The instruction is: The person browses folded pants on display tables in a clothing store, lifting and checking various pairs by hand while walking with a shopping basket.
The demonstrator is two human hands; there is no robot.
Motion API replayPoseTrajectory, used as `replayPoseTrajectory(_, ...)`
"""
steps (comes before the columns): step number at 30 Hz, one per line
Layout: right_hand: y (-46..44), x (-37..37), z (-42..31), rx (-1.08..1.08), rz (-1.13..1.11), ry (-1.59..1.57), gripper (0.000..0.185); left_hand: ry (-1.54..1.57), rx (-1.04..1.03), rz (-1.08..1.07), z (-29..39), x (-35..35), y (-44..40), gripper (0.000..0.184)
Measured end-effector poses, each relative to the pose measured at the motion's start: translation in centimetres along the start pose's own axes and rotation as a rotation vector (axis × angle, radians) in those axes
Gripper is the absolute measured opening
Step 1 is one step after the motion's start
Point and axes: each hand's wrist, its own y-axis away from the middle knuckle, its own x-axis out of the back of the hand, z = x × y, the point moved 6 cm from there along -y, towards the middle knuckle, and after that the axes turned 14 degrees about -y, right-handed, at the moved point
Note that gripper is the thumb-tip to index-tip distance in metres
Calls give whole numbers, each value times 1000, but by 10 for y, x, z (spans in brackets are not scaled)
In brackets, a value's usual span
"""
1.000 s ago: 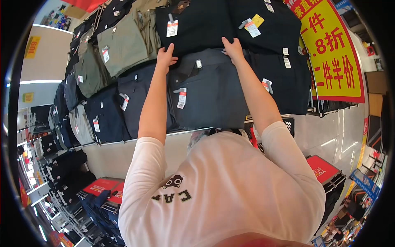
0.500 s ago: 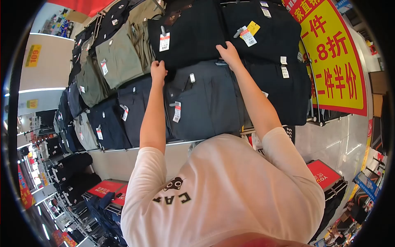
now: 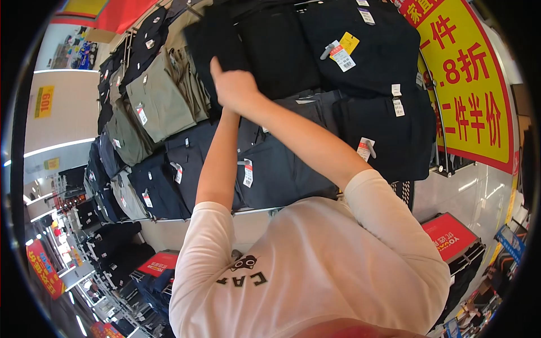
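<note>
A pair of black trousers [image 3: 209, 42] is folded over toward the left on the upper row of the rack, slightly blurred by motion. My right hand [image 3: 238, 89] lies across its near edge, thumb stretched up along the cloth and the other fingers curled on it. Below, my left hand [image 3: 227, 109] is mostly covered by the right hand, so its fingers are hidden. My right forearm crosses over the left wrist. More black trousers [image 3: 276, 53] lie flat just to the right, and tagged black trousers [image 3: 360, 56] are beyond them.
Olive-khaki trousers [image 3: 163, 96] hang at the left. Dark grey trousers [image 3: 282, 160] fill the lower row, above a metal rail [image 3: 248, 212]. A large yellow sale sign [image 3: 470, 84] stands at the right. Red-topped stands [image 3: 451, 234] are on either side of me.
My right hand has swung left from the trousers' right corner to my left hand, bringing that side of the black trousers over. Their white-and-red tag is now out of sight.
</note>
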Motion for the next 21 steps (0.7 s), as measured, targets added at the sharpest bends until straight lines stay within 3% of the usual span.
replayPoseTrajectory(3,7,-41,5,-20,-138,1,67,143,-31,25,5,-12,-3,48)
replayPoseTrajectory(10,-6,-44,16,-57,-137,-36,74,515,-30,101,-19,-50,-8,54)
replayPoseTrajectory(12,2,-14,19,-106,-166,-202,70,624,-29,136,-31,-59,-11,55)
replayPoseTrajectory(13,9,1,36,-57,15,-419,65,678,-29,156,-38,-63,-13,56)
replayPoseTrajectory(14,16,15,63,-1,192,-634,60,685,-19,166,-45,-67,-22,56)
replayPoseTrajectory(15,23,32,93,15,355,-659,53,460,-293,438,-39,-56,-27,58)
replayPoseTrajectory(16,34,35,146,-150,427,-707,52,208,-554,684,-32,-55,-19,61)
replayPoseTrajectory(17,50,27,197,-461,441,-1005,54,223,-513,563,-31,-58,-20,65)
replayPoseTrajectory(21,68,41,187,-431,359,-877,56,164,-463,559,-27,-66,-19,67)
